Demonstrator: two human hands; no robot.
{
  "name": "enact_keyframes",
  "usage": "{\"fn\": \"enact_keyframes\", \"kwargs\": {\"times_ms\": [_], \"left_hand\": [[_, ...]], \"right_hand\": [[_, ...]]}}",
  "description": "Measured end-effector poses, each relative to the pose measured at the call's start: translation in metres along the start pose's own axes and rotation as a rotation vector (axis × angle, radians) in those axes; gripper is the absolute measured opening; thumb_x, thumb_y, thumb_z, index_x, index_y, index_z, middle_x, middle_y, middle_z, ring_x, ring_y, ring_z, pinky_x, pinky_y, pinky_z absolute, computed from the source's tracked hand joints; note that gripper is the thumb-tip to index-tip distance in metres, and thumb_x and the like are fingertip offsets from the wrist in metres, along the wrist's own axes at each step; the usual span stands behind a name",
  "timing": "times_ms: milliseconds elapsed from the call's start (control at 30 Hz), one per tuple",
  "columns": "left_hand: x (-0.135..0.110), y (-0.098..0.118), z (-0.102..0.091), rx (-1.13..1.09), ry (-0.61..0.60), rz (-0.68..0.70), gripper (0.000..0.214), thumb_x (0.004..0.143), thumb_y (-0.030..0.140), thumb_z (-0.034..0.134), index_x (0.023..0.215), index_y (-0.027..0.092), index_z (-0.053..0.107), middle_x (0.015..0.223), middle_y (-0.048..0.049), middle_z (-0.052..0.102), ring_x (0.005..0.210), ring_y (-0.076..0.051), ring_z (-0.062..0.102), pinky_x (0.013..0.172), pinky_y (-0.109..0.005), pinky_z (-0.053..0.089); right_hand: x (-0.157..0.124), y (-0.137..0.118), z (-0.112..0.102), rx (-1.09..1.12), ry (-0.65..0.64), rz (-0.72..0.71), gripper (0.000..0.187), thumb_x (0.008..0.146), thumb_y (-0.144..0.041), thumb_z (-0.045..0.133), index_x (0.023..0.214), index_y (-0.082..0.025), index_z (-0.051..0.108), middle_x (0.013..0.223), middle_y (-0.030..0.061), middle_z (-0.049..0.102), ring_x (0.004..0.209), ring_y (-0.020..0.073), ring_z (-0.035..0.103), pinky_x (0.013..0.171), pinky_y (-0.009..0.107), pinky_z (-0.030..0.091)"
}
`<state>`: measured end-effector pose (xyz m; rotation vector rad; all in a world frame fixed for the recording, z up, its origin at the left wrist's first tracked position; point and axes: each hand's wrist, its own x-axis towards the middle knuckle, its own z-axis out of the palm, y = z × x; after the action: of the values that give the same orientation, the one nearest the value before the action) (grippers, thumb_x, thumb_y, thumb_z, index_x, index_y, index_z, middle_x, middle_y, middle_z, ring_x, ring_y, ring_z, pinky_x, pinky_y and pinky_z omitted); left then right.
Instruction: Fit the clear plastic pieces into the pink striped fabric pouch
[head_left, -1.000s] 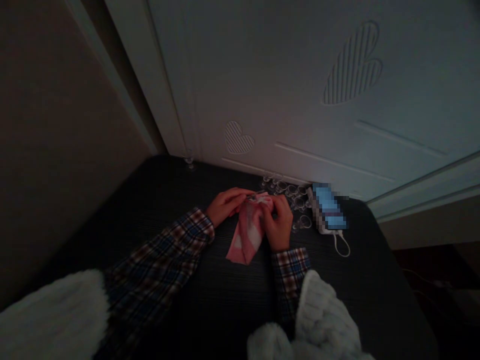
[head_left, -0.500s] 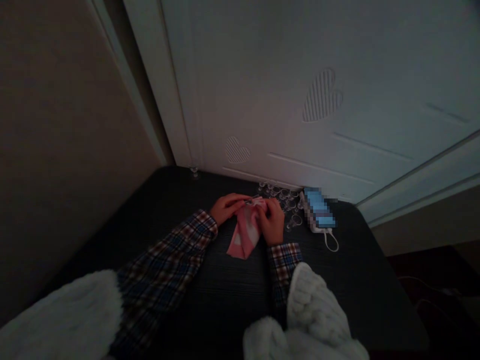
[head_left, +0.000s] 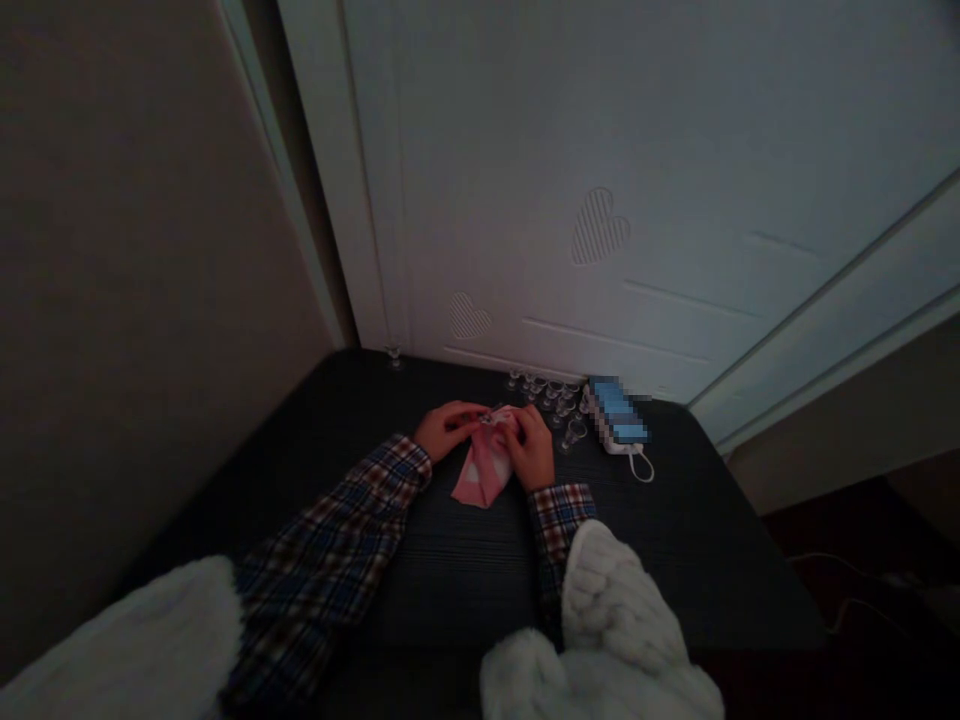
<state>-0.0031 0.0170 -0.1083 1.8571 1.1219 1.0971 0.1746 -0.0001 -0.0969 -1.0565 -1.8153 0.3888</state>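
A pink and white cloth (head_left: 480,475) hangs in folds between my two hands, its lower end over the dark table. My left hand (head_left: 445,430) is closed at the cloth's upper left edge, its fingertips pressed together there. My right hand (head_left: 535,450) grips the cloth's upper right part, fingers curled over it. Something small and shiny shows at the cloth's top between the fingertips; the dim light hides what it is. Just beyond my right hand stand several small clear glass cups (head_left: 555,392), with one cup (head_left: 574,433) nearest to it.
The dark table (head_left: 450,590) meets a white panel (head_left: 510,200) with raised hearts at the back. A lone clear cup (head_left: 394,357) stands at the far left corner. To the right lies a phone (head_left: 619,410) on a white block with a looped cord (head_left: 643,468).
The view has shifted slightly, so the table's things appear a little further left. Both hands stay on the cloth, with small finger movements and its lower end slightly shorter in view.
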Motion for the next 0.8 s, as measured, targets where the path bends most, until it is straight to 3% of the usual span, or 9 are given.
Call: {"fn": "enact_keyframes", "kwargs": {"times_ms": [200,633,800], "left_hand": [[0.001,-0.003,0.0,0.04,0.068,0.029,0.029,0.074,0.033,0.059,0.097,0.016,0.062,0.086,-0.0032,0.058,0.065,-0.01,0.051,0.061,-0.022,0.045],[0.014,-0.008,-0.004,0.196,0.186,-0.063,0.029,0.075,0.041,0.056,0.094,0.019,0.061,0.073,0.0005,0.057,0.062,-0.012,0.052,0.057,-0.022,0.042],[0.021,-0.009,-0.005,0.168,0.137,-0.082,0.029,0.077,0.041,0.053,0.094,0.019,0.061,0.079,-0.0011,0.062,0.069,-0.014,0.056,0.062,-0.023,0.043]], "right_hand": [[0.0,0.0,0.006,0.002,-0.022,-0.006,0.016,0.081,-0.019,0.047,0.092,-0.02,0.059,0.091,0.0034,0.055,0.086,0.0145,0.053,0.077,0.026,0.042],[0.022,0.007,0.025,0.007,-0.008,0.027,0.014,0.083,-0.022,0.046,0.091,-0.019,0.058,0.086,0.0026,0.053,0.081,0.0134,0.052,0.073,0.024,0.041],[0.025,0.006,0.024,0.04,0.024,0.054,0.013,0.083,-0.021,0.046,0.089,-0.019,0.058,0.084,0.0022,0.053,0.08,0.0132,0.052,0.072,0.024,0.041]]}}
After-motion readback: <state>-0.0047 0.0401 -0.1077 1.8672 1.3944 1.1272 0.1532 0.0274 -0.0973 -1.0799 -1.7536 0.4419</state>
